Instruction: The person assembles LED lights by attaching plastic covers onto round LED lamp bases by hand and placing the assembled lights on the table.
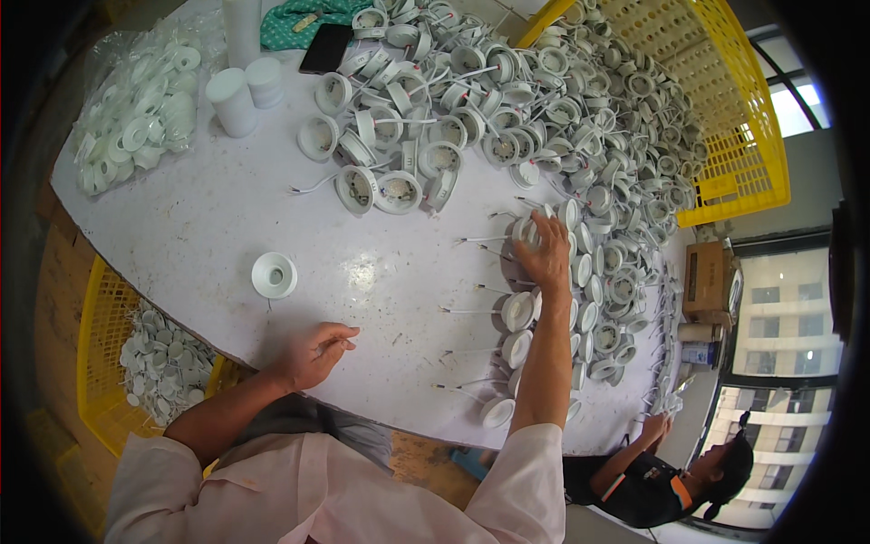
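Observation:
My right hand [546, 254] reaches over the rows of white round lamp housings, its fingers closed around one white lamp housing [524, 231] with a short cable pointing left. Just in front and behind it, other housings stand on edge, such as a white ring-shaped housing [517, 311]. My left hand [317, 355] hovers over the table's near edge, fingers curled together, and nothing shows in them. Beyond it, a single white round lamp piece [274, 276] with a recessed centre lies apart on the white table [381, 272].
A heap of wired housings [544, 118] spreads across the back, beside a yellow basket [770, 154]. White cylinder stacks [231, 104], a bag of white rings [136, 127] and a dark phone [326, 48] lie far left. A yellow crate [95, 363] stands lower left. Another person [652, 480] works at right.

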`<action>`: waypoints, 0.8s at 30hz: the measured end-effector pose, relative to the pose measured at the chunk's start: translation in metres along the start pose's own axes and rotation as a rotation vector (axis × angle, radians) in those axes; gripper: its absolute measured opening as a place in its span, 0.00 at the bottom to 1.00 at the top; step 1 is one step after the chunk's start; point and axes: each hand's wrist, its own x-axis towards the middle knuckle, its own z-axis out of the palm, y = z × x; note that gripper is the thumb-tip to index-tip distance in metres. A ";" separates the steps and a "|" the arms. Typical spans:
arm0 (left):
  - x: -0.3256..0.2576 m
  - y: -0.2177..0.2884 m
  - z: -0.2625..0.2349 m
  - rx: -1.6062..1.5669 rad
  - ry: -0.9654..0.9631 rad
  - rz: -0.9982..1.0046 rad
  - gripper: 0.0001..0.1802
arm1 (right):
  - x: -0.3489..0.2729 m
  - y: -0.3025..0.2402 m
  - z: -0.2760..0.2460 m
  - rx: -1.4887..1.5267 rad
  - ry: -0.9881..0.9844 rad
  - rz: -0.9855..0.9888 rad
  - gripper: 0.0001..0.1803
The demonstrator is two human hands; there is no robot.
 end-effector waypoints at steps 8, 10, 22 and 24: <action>0.000 0.004 -0.001 0.042 -0.025 -0.035 0.09 | 0.036 0.011 -0.011 0.102 0.256 0.162 0.24; -0.001 0.005 -0.003 0.048 -0.023 -0.040 0.09 | 0.063 0.005 -0.010 0.188 0.261 0.245 0.24; 0.003 0.004 0.000 0.124 -0.006 0.038 0.09 | 0.146 0.009 0.036 -0.067 0.282 0.224 0.18; 0.000 0.004 -0.003 0.130 0.009 0.024 0.10 | 0.144 -0.025 0.029 -0.069 0.294 0.229 0.18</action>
